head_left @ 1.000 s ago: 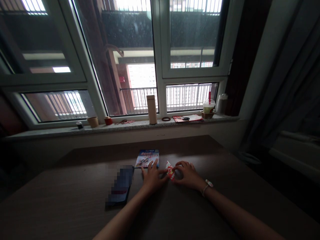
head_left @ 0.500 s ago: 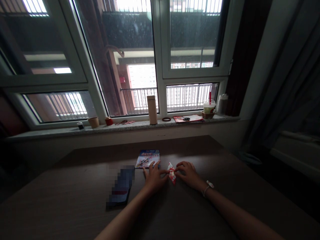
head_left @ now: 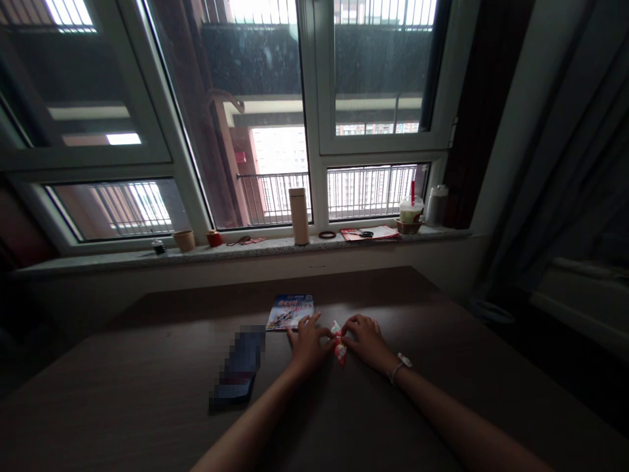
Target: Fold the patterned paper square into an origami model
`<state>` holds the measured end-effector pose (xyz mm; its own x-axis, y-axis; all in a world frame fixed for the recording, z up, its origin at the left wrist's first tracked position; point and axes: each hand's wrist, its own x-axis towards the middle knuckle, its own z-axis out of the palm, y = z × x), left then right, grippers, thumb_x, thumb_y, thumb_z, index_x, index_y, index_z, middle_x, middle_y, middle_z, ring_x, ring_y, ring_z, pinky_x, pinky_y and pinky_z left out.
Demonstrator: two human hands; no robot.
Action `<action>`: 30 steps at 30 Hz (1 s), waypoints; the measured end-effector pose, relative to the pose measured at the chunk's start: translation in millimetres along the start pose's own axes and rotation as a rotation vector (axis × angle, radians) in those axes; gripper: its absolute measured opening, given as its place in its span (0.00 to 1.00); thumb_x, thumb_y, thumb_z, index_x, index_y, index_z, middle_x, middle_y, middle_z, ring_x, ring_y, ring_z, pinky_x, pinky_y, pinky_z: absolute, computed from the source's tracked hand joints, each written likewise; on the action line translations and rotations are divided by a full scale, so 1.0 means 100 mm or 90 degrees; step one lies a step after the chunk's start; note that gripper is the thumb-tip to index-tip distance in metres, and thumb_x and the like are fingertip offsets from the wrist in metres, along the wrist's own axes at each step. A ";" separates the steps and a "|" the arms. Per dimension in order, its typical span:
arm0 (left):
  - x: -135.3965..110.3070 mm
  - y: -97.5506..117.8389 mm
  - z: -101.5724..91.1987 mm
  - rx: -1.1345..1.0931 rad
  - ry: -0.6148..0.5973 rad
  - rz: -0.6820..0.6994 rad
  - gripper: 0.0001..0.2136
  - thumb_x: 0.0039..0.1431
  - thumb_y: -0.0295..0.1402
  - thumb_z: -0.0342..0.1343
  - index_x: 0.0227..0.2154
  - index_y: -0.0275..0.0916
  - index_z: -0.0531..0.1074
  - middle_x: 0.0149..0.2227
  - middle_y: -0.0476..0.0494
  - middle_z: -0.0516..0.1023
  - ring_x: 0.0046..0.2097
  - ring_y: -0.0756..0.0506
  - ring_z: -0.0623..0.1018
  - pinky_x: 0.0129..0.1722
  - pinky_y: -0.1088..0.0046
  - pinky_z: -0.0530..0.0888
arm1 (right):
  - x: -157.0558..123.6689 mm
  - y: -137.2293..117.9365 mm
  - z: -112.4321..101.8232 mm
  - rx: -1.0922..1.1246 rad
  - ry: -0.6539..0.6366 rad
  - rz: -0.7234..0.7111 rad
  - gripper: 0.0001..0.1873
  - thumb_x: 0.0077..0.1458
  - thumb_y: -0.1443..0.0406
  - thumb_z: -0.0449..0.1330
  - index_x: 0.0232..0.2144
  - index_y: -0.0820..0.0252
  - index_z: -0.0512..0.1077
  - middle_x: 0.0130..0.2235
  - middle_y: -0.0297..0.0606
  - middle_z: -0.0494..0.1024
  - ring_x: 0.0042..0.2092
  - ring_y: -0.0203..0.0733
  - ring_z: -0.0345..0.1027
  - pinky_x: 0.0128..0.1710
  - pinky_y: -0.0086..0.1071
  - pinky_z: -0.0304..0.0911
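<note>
A small folded piece of red and white printed paper [head_left: 340,354] lies on the dark table [head_left: 171,354], pointed at its far and near ends. My left hand [head_left: 312,344] pinches its left side between thumb and forefinger, the other fingers spread above the table. From the right, my right hand [head_left: 364,339] pinches the same paper, with a bracelet on its wrist. The fingertips of both hands almost meet over the paper's middle and hide part of it. Just behind my left hand is a blue printed leaflet [head_left: 289,311].
Left of my forearm lies a dark, pixelated flat object [head_left: 238,370]. On the windowsill [head_left: 268,246] behind the table stand a beige thermos [head_left: 299,216], a paper cup [head_left: 183,241], a lidded drink cup [head_left: 411,210], and scissors [head_left: 366,234] on red and white papers [head_left: 386,233].
My hands have drawn closer together, the left moving right and the right slightly left. Their fingertips now cover more of the paper's middle.
</note>
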<state>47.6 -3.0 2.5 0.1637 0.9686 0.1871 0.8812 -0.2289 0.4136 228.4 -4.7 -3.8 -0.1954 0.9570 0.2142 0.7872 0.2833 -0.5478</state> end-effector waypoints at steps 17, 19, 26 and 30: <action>0.06 -0.02 0.08 0.011 0.015 -0.015 0.09 0.56 0.46 0.60 0.36 0.51 0.79 0.65 0.49 0.59 0.67 0.30 0.49 0.57 0.28 0.38 | 0.07 0.01 0.05 -0.022 0.011 0.033 0.10 0.56 0.53 0.58 0.36 0.47 0.75 0.49 0.34 0.70 0.56 0.48 0.58 0.62 0.51 0.38; 0.07 -0.01 0.07 0.018 0.011 -0.014 0.08 0.56 0.45 0.60 0.36 0.52 0.79 0.65 0.49 0.60 0.67 0.30 0.49 0.57 0.28 0.38 | 0.08 0.02 0.05 -0.016 0.009 0.039 0.09 0.55 0.54 0.60 0.36 0.47 0.75 0.49 0.34 0.70 0.56 0.48 0.58 0.61 0.50 0.39; 0.08 -0.01 0.00 0.037 -0.018 -0.034 0.08 0.55 0.46 0.60 0.36 0.55 0.79 0.65 0.51 0.59 0.68 0.30 0.48 0.58 0.31 0.38 | 0.13 0.08 0.06 -0.018 -0.010 0.044 0.08 0.54 0.56 0.60 0.37 0.44 0.77 0.49 0.33 0.71 0.55 0.47 0.59 0.60 0.47 0.42; 0.09 -0.05 -0.02 0.019 -0.034 -0.038 0.08 0.56 0.46 0.60 0.36 0.56 0.79 0.66 0.53 0.59 0.68 0.29 0.47 0.57 0.29 0.40 | 0.13 0.10 0.06 -0.012 -0.016 0.038 0.09 0.54 0.57 0.59 0.37 0.44 0.77 0.49 0.33 0.71 0.54 0.46 0.59 0.60 0.45 0.43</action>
<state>43.3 6.7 3.7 0.1329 0.9846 0.1138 0.9030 -0.1676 0.3955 230.0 11.4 -11.5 -0.1622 0.9736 0.1603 0.8086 0.2243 -0.5439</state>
